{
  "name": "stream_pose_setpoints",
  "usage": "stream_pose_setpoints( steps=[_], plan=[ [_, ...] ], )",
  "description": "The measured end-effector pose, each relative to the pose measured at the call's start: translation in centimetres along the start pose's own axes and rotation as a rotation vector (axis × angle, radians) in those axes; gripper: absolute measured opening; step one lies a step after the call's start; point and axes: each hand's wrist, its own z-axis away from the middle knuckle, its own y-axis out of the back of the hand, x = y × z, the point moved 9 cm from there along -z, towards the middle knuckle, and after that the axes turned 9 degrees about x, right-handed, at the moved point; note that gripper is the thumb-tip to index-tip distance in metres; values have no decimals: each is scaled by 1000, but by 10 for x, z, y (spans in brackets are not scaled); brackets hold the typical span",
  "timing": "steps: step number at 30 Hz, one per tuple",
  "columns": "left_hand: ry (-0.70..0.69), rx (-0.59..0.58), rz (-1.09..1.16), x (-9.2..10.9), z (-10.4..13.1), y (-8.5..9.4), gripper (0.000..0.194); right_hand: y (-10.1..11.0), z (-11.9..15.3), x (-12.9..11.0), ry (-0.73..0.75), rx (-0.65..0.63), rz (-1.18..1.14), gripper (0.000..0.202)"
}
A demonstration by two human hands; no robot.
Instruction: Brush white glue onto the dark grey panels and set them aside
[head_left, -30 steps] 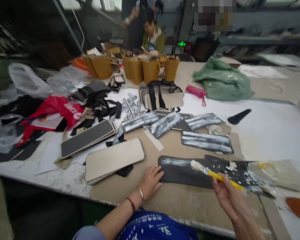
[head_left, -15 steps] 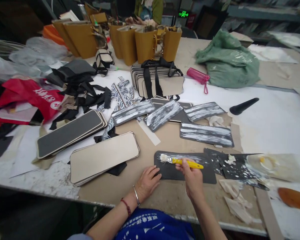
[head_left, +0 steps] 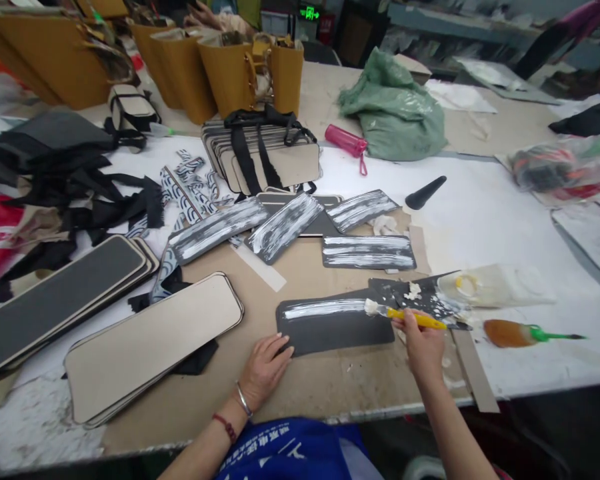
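Note:
My right hand [head_left: 423, 347] is closed round the yellow handle of a brush [head_left: 415, 319]. White paste coats its bristles, which touch the right part of a dark grey rectangular panel [head_left: 330, 333]. Along the panel's upper side runs a white paste streak. With fingers spread, my left hand [head_left: 267, 367] rests its fingertips on the panel's lower left corner. Behind it lie several grey pieces streaked white, one of them a paste-covered piece [head_left: 369, 252]. Right of the panel, a dark scrap [head_left: 405, 297] carries lumps of white paste.
Stacks of beige boards [head_left: 155, 347] and grey-faced boards [head_left: 65, 300] lie at left. A strapped board bundle [head_left: 275, 160], mustard bags [head_left: 225, 77] and a green plastic sack [head_left: 395, 113] stand farther back. An amber bottle [head_left: 507, 333] lies at right. Another person's hands [head_left: 215, 17] show at the back.
My right hand has drawn the brush rightward along the panel, and the white streak is thicker. My left hand stays at the panel's corner. The view has swung to the right.

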Motion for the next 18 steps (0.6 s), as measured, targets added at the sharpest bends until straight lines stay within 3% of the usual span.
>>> stream_pose_setpoints(
  steps=[4, 8, 12, 18],
  plan=[
    [-11, 8, -6, 1, 0, 0, 21, 24, -17, -2, 15, 88, 53, 52],
    [13, -27, 3, -2, 2, -2, 22, 30, 1, -31, 75, 82, 43, 48],
    [39, -84, 60, -3, 3, -4, 30, 8, 51, -56, 77, -103, -46, 44],
    [125, -93, 135, -13, 8, -1, 44, -47, 133, -62, 3, -354, -157, 37]
  ],
)
